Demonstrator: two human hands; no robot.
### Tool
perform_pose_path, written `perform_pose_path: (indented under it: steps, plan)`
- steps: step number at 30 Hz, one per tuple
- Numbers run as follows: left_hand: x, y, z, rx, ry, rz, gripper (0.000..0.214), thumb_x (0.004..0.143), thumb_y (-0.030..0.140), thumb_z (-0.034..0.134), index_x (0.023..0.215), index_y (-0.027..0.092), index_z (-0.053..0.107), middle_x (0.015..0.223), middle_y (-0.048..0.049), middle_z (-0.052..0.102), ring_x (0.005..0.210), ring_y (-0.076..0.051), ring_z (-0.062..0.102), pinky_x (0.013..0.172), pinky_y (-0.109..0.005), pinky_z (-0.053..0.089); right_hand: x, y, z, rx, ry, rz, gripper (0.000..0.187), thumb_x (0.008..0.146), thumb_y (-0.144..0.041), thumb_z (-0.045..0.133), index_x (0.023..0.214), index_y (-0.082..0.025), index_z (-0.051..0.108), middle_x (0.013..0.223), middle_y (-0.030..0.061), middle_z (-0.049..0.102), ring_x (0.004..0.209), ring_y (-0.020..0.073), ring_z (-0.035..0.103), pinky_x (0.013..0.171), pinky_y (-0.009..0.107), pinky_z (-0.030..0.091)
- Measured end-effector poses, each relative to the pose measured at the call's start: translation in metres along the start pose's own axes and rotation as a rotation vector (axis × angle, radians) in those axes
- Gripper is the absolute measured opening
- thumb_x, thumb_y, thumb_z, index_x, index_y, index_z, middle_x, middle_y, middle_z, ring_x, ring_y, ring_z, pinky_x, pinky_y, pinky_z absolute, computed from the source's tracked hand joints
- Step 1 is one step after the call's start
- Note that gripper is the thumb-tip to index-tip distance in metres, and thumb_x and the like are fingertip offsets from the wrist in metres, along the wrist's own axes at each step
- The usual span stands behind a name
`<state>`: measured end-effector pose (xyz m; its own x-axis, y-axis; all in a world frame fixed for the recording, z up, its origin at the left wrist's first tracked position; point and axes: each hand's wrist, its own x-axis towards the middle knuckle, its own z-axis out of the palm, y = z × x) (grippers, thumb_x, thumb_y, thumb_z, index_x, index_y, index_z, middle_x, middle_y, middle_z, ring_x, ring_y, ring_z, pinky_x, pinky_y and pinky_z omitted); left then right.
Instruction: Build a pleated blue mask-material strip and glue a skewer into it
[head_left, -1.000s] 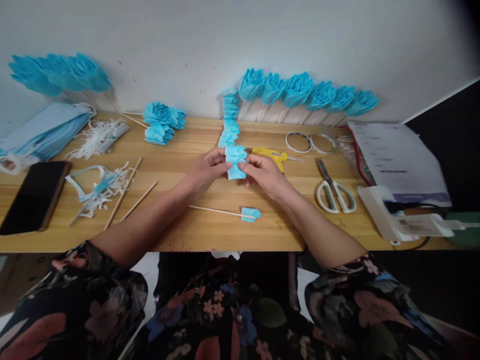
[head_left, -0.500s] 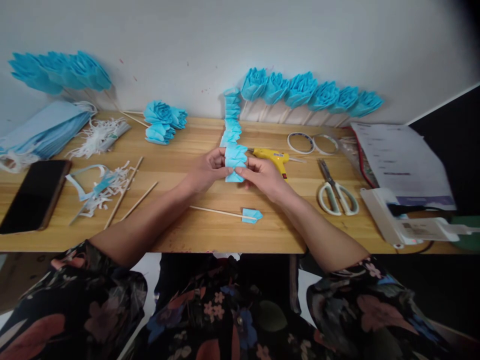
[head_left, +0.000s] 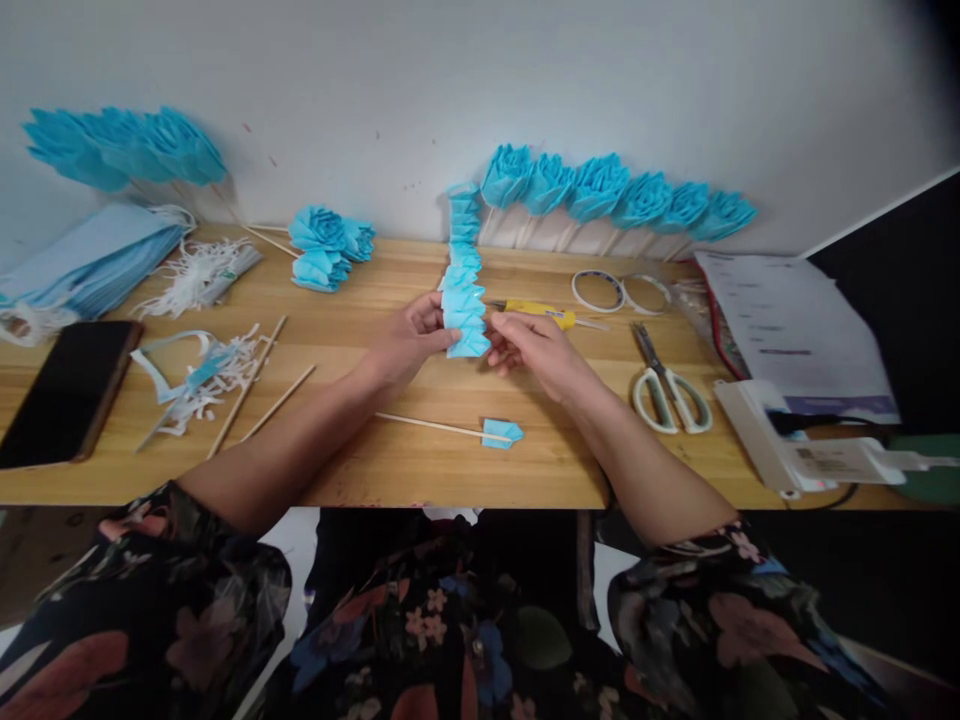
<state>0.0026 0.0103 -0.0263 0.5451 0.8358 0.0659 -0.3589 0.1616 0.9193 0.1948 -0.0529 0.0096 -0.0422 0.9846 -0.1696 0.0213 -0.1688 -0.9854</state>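
A long pleated strip of blue fabric (head_left: pixel 461 280) runs from the back wall down to the middle of the wooden table (head_left: pixel 390 450). My left hand (head_left: pixel 409 340) pinches the near end of that strip from the left side. Just right of the strip, my right hand (head_left: pixel 536 350) has its fingers curled and its fingertips close to the strip's edge; whether they touch it is unclear. In front of both hands lies a wooden stick with a small blue folded piece on its tip (head_left: pixel 501 432).
A yellow glue gun (head_left: pixel 544 313) lies behind my right hand, with tape rolls (head_left: pixel 598 288) and scissors (head_left: pixel 670 385) to its right. Blue fabric flowers (head_left: pixel 611 195) lean on the wall. At left are a phone (head_left: pixel 64 390), loose sticks (head_left: pixel 251 385), white strings and stacked masks (head_left: pixel 82 262). Papers and a power strip (head_left: pixel 806 450) sit at right.
The strip's near end has been gathered narrower and sits mostly in my left hand. My right hand has drawn slightly away to the right and let go of its flat grip.
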Motion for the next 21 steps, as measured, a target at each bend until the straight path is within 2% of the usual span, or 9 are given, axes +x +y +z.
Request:
perform_pose_path:
  steps: [6,9,12,16,21]
  plan:
    - [-0.0003,0.0004,-0.0004,0.015,-0.006,-0.003,0.052,0.066,0.031,0.099,0.104,0.017,0.068,0.090,-0.0021,0.078,0.080,-0.015,0.070,0.075,-0.027,0.054,0.0019,0.0051,0.0024,-0.051,-0.018,0.002,0.044,0.071,-0.056,0.088,0.072,-0.018,0.065,0.063,-0.0002,0.067,0.056,0.0086,0.058,0.051,0.020,0.050]
    - [-0.0002,-0.0007,-0.0021,0.024,0.001,-0.001,0.051,0.066,0.031,0.099,0.104,0.016,0.068,0.091,-0.0025,0.078,0.081,-0.015,0.071,0.075,-0.027,0.053,0.0011,0.0042,0.0025,-0.032,-0.026,0.006,0.045,0.073,-0.059,0.084,0.074,-0.018,0.068,0.070,0.0028,0.072,0.060,0.0093,0.062,0.052,0.020,0.052]
    - [-0.0001,-0.0014,-0.0027,0.018,0.002,-0.007,0.053,0.066,0.031,0.099,0.106,0.016,0.068,0.094,-0.0033,0.078,0.082,-0.015,0.071,0.076,-0.027,0.054,-0.0002,0.0019,0.0016,-0.024,-0.091,0.037,0.047,0.076,-0.062,0.081,0.077,-0.017,0.071,0.081,0.0071,0.076,0.066,0.0106,0.065,0.053,0.020,0.053]
    - [-0.0005,-0.0008,-0.0015,0.023,-0.019,-0.016,0.053,0.067,0.029,0.098,0.109,0.016,0.068,0.096,-0.0045,0.078,0.083,-0.016,0.072,0.077,-0.028,0.055,-0.0010,0.0015,0.0015,-0.038,-0.157,0.073,0.038,0.073,-0.050,0.087,0.081,-0.016,0.072,0.084,0.0069,0.077,0.067,0.0107,0.065,0.055,0.021,0.055]
    - [-0.0016,0.0004,-0.0003,0.049,-0.057,-0.019,0.051,0.070,0.028,0.096,0.110,0.015,0.068,0.094,-0.0038,0.077,0.080,-0.015,0.070,0.074,-0.028,0.054,0.0004,0.0040,0.0030,-0.018,-0.155,0.074,0.031,0.073,-0.042,0.087,0.081,-0.017,0.071,0.080,0.0046,0.075,0.065,0.0102,0.065,0.054,0.021,0.056]
